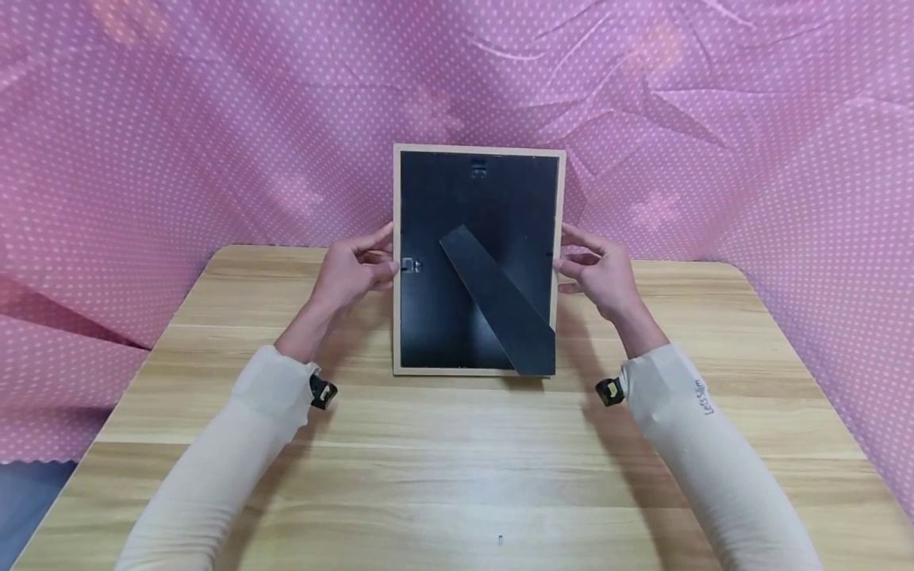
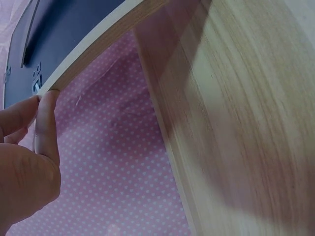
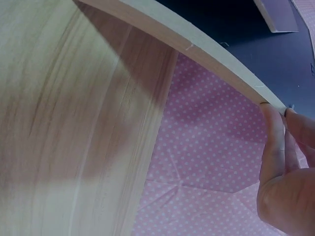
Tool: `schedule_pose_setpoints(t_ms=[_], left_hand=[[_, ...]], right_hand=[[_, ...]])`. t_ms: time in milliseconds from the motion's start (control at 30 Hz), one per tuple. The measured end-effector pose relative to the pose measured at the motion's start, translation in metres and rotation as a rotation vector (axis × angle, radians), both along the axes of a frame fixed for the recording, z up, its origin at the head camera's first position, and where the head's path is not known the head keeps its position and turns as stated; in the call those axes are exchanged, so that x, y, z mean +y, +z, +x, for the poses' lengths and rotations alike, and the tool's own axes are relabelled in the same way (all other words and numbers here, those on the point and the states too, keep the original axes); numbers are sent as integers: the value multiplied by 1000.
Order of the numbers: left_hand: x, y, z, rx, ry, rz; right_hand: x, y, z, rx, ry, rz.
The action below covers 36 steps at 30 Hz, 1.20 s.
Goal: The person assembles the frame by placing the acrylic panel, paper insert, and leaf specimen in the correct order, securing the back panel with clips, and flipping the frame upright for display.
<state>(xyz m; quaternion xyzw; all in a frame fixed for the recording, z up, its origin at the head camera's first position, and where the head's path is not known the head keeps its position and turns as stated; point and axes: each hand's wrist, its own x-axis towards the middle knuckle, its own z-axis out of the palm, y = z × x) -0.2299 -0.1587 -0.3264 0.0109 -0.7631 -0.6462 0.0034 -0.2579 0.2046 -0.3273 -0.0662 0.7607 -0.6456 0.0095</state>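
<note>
A picture frame [image 1: 428, 317] stands upright near the far edge of the table, its black back toward me and a pale wooden border around it. Its black easel leg [image 1: 500, 305] slants down to the lower right corner. My left hand [image 1: 350, 274] pinches the left side of the border beside a small metal hanger [image 1: 412, 265]. On the opposite side my right hand [image 1: 603, 274] grips the border at about the same height. Both wrist views show thumb and fingers at the wooden edge, the left fingertips [image 2: 47, 98] and the right fingertips [image 3: 268, 110]. The picture side is hidden.
The wood-grain table [image 1: 400, 460] has rounded far corners. A pink polka-dot cloth [image 1: 286, 119] hangs behind it and along both sides. One tiny pale bit [image 1: 501, 540] lies near the table's front.
</note>
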Motion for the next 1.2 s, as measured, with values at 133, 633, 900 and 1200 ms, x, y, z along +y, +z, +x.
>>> schedule_pose_setpoints(t_ms=[133, 633, 900, 1200], left_hand=[[0, 2, 0, 24, 21, -22], [0, 8, -3, 128, 52, -80], [2, 7, -5, 262, 68, -71], [4, 8, -5, 286, 95, 6]], right_hand=[[-1, 1, 0, 11, -10, -2], [-4, 3, -3, 122, -63, -31], [-6, 8, -3, 172, -71, -52], [-9, 9, -5, 197, -71, -184]])
